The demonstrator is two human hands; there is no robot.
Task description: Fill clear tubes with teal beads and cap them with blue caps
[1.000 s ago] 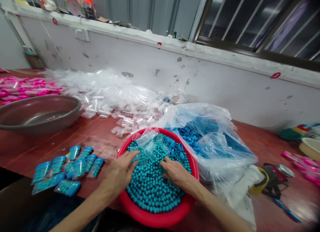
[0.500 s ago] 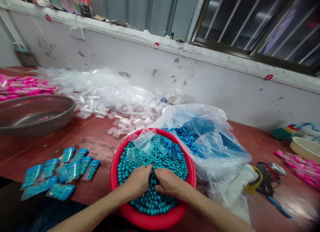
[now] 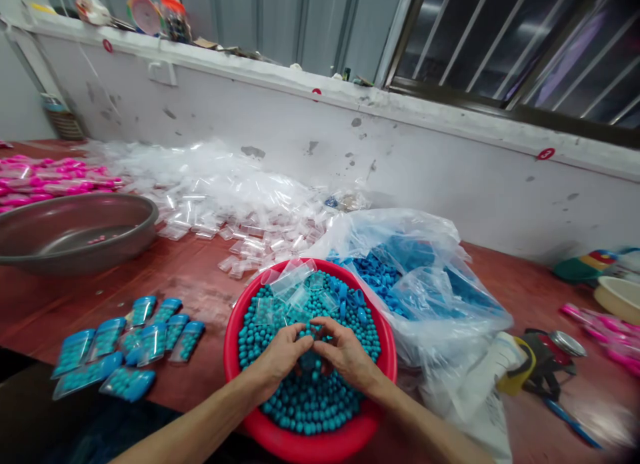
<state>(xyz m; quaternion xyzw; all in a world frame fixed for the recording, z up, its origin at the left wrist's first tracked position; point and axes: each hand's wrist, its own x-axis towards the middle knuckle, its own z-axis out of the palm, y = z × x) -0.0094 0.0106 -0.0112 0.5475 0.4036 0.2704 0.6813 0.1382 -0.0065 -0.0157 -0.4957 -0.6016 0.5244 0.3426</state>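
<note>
Where the head view looks down on the near edge of the red-brown wooden table, the left hand and the right hand are seen meeting fingertip to fingertip over the round red plastic basin, which is heaped with small teal beads. Something small and clear appears to be pinched between the fingertips of both hands (it is largely hidden, so what exactly is grasped cannot be told). Loose empty clear plastic pouches lie on the beads at the far side of the basin.

A spill is judged the main risk: the basin overhangs the near table edge slightly, and beads could be scattered to the floor if it were pressed down or nudged. Beads could also be dropped if the pinch between the fingertips were loosened. The crinkled clear bag of blue plastic caps, touching the basin on the right, could be snagged by the right forearm.

To the near left, filled bead packets with blue caps are laid out; a grey metal bowl stands at the far left.

No readable brand, label or writing is found; only small red round marks on the white wall are seen.
</note>
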